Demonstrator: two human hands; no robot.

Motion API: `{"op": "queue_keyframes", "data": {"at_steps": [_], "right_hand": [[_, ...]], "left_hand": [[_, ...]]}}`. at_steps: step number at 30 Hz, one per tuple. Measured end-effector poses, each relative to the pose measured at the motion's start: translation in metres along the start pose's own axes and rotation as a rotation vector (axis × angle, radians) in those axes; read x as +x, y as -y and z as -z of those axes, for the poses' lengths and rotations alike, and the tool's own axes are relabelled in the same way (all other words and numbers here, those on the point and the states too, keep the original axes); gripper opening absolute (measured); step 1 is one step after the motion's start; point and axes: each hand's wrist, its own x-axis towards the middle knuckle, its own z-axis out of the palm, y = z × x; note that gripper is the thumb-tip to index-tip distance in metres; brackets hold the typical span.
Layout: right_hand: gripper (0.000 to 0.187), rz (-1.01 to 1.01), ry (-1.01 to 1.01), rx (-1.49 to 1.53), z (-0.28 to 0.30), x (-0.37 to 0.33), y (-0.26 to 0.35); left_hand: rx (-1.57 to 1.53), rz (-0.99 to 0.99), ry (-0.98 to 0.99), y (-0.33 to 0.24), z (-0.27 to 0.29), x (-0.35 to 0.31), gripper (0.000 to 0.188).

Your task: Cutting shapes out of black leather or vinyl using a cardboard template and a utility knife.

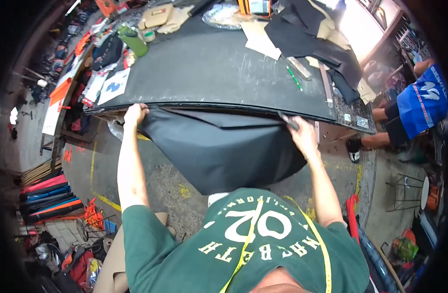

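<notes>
A wide sheet of smooth black fabric point(229, 156) hangs in a fold off the near edge of the work table point(199, 73). My left hand point(135, 115) is closed on the fabric's upper left corner, right at the table edge. Toward the other end, my right hand point(303, 136) grips the fabric's right side just below the edge. A small dark grey piece shows by its fingertips; whether it is a tool or folded cloth I cannot tell. Between my hands the upper border of the fabric sags a little. A yellow measuring tape point(325, 244) hangs over my shirt.
On the table lie a green pencil point(294, 78), a green bottle point(132, 41), a printed sheet point(114, 87) and black cloth pieces point(295, 31). Rolls of coloured material point(50, 198) are stacked at left. A person in a blue shirt point(422, 102) stands at right.
</notes>
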Motion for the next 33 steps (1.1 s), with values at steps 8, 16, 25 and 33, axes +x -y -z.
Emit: {"op": "queue_keyframes", "data": {"at_steps": [8, 16, 25, 33], "right_hand": [[0.040, -0.181, 0.062, -0.164, -0.090, 0.176, 0.055], [0.046, -0.329, 0.261, -0.377, -0.166, 0.310, 0.058], [0.037, -0.194, 0.317, -0.392, -0.213, 0.405, 0.044], [0.036, -0.156, 0.418, -0.399, -0.240, 0.458, 0.043]], "left_hand": [[0.179, 0.174, -0.260, 0.038, -0.024, 0.206, 0.031], [-1.245, 0.658, -0.221, 0.033, -0.053, 0.351, 0.040], [-0.410, -0.052, -0.244, 0.001, -0.111, 0.310, 0.112], [0.021, 0.158, -0.053, 0.007, -0.120, 0.294, 0.103]]}}
